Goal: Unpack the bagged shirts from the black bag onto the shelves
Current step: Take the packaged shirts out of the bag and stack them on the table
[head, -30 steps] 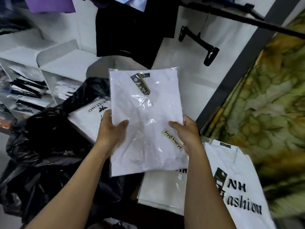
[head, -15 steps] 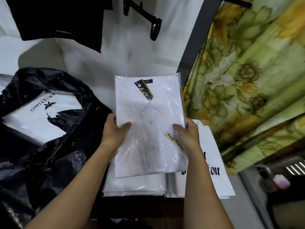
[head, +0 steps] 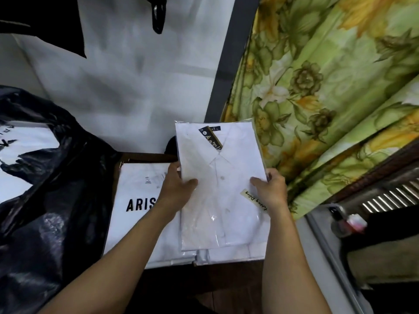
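The left hand (head: 175, 189) grips the left edge of a bagged white shirt (head: 221, 184), thumb lying flat across the front of the clear wrapper and fingers hidden behind it. The right hand (head: 271, 191) grips the opposite edge the same way, thumb pointing toward 9 o'clock on top, fingers tucked under. Both forearms reach up from the bottom of the view, roughly parallel, wrists nearly straight, palms turned in toward each other.

The shirt is held collar-end away from the person, tilted slightly toward 11 o'clock. A dark tag (head: 210, 138) sits at its collar, and a pale handwritten sticker (head: 254, 200) lies just beside the right thumb. Its lower end overlaps a stack of other bagged shirts (head: 226, 256) resting on the dark worktop (head: 226, 288); whether it touches them cannot be told.

At 9 o'clock from the left hand lies another flat white package (head: 138, 200) printed with black letters, partly covered by the left forearm. Further toward 9 o'clock slumps the black bag (head: 56, 200), crumpled and open, with a white printed package (head: 27, 159) showing inside. At 2 o'clock hangs a green and yellow flowered curtain (head: 328, 87). A white wall (head: 136, 87) stands at 12 o'clock.
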